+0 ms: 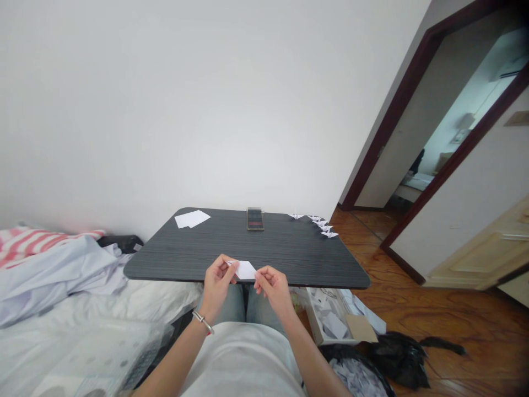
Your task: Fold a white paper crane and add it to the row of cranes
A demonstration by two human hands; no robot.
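Folded paper (246, 269), pinched at opposite ends by L hand (219, 274) and R hand (271, 283), sits over dark table's (231, 245) near edge, I note via head cam. Lower right: box (313, 321) w/ white papers (334, 325), blk bag (338, 350) w/ paper pieces (357, 379). Phone (255, 219) screen too small to read.

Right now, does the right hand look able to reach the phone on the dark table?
Probably yes: I see nothing between the right hand and the phone, though that hand pinches a corner of the folded paper and may need to release it first.
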